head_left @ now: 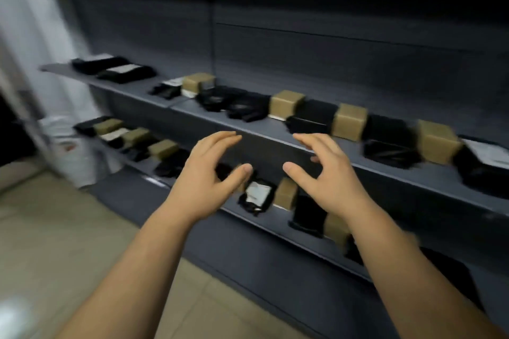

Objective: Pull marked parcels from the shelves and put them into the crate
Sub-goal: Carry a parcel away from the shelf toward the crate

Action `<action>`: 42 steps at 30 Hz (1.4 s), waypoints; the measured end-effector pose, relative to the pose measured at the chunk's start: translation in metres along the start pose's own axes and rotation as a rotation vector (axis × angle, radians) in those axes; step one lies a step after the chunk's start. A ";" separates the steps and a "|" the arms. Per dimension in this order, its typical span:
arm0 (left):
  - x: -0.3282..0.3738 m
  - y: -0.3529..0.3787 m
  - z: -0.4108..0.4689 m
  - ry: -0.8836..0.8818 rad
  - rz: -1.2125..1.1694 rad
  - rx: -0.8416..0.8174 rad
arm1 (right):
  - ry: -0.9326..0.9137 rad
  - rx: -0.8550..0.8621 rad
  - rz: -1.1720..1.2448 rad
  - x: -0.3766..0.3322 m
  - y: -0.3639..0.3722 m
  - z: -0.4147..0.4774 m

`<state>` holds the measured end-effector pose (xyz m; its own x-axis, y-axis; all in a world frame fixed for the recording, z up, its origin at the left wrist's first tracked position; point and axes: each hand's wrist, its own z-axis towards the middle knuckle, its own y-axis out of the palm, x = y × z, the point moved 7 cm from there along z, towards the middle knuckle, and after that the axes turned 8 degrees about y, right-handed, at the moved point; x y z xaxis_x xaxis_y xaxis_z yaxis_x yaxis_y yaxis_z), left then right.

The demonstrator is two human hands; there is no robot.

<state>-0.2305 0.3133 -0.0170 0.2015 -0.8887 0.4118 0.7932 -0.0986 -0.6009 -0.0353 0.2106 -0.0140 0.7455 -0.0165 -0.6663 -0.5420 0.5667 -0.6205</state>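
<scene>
Right now both hands are out in front of the shelving, bare forearms stretched fwd, holding nothing. The left hand (212, 173) is open, fingers straight and close together, thumb spread toward the right. The right hand (327, 173) is open too, fingers loosely bent, thumb pointing left, so the two thumbs face each other w/ a gap btwn them. The right fingertips overlap the front edge of the upper shelf (154, 93) in the view; whether they touch it can't be told. On that shelf brown boxes (286, 104) alternate w/ black bags (391, 148) in a row running left to right. The lower shelf (264, 224) carries the same mix. Below the gap btwn the thumbs lies a labelled bag (257, 194), black w/ a white patch on top, and just beside it on the right stands another brown box, then a flat black bag partly behind the right wrist. Everything is motion-blurred, so any marks on the parcels can't be read. Tan floor (55, 228) shows at lower left, and a white cloth-like shape (41, 36) at far left.
</scene>
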 end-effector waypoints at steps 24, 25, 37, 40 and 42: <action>-0.314 -0.277 -0.048 -0.470 0.497 0.344 | -0.471 -0.477 0.305 -0.234 0.408 0.249; -0.327 -0.285 -0.050 -0.479 0.500 0.347 | -0.472 -0.481 0.303 -0.240 0.421 0.255; -0.494 -0.352 -0.008 -0.355 0.359 0.226 | -0.309 -0.357 0.203 -0.277 0.527 0.341; -0.525 -0.349 0.009 -0.316 0.302 0.183 | -0.230 -0.349 0.155 -0.271 0.541 0.356; -0.545 -0.342 0.022 -0.284 0.259 0.147 | -0.184 -0.335 0.108 -0.263 0.547 0.366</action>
<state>-0.5988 0.8410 -0.0213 0.5400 -0.7144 0.4449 0.7649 0.1959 -0.6137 -0.3859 0.8265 -0.0263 0.7175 0.1936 -0.6691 -0.6953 0.2560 -0.6715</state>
